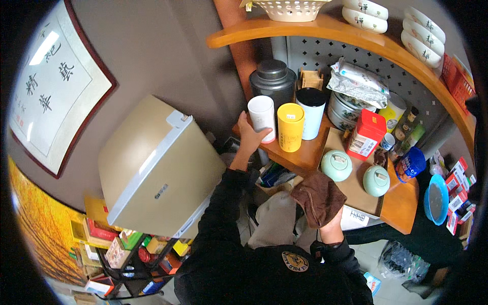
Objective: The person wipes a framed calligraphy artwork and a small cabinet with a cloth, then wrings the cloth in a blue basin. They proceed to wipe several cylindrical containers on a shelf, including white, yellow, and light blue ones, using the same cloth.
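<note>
My left hand (251, 134) curves around the lower part of a white cylindrical canister (262, 118) on the wooden shelf, thumb across its front. Beside that canister stand a yellow canister (290, 129) and a pale blue one with a black lid (310, 116). Held in my right hand (332, 228) is a brown cloth (319, 198), which hides most of the fingers. Two light green lidded jars (336, 166) and a red tin (366, 134) rest in a brown tray (352, 187) to the right.
A dark metal urn (272, 82) stands behind the canisters. Above runs a curved wooden shelf (305, 28) holding stacked white bowls (422, 44) and a perforated basket (288, 10). A beige refrigerator (164, 171) is at left. Glass bottles (405, 127) and a blue can (410, 164) stand at right.
</note>
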Tool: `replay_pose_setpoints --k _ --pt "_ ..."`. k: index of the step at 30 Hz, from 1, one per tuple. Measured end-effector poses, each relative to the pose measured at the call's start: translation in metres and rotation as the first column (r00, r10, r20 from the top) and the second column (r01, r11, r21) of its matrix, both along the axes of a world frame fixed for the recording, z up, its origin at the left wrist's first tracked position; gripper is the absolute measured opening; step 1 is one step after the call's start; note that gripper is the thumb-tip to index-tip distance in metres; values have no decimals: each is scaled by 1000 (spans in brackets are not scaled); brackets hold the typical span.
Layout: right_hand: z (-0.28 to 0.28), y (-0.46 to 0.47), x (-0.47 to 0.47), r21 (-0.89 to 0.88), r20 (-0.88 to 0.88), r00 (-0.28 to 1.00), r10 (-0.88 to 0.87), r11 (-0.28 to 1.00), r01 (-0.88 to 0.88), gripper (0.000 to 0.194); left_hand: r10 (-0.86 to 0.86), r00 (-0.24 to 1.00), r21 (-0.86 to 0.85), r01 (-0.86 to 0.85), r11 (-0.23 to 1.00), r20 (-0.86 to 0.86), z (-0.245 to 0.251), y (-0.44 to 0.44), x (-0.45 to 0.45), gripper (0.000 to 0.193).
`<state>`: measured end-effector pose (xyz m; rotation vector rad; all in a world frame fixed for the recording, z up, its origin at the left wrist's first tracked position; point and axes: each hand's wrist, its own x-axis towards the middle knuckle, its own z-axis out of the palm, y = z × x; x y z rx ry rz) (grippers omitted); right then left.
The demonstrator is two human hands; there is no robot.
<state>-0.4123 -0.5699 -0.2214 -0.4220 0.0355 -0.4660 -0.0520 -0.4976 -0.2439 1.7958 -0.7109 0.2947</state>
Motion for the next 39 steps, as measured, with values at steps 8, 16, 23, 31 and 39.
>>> replay_pose_setpoints --k 8,16,23,31,39 --pt "9 35 52 289 -5 999 38 957 -35 46 -107 991 -136 96 986 -75 9 -26 7 108" --pt "24 46 89 258 -71 996 47 966 -27 43 -162 985 -90 166 982 56 27 50 -40 104" --pt "22 53 90 -602 -308 908 -285 797 46 37 -172 977 208 144 968 128 11 119 -105 102" --pt "22 54 73 -977 33 727 -686 -175 -121 37 -361 890 416 227 881 279 7 119 -145 96" --pt "34 43 59 -952 176 780 -600 -304 -19 40 -483 851 496 335 801 206 8 96 -152 97"
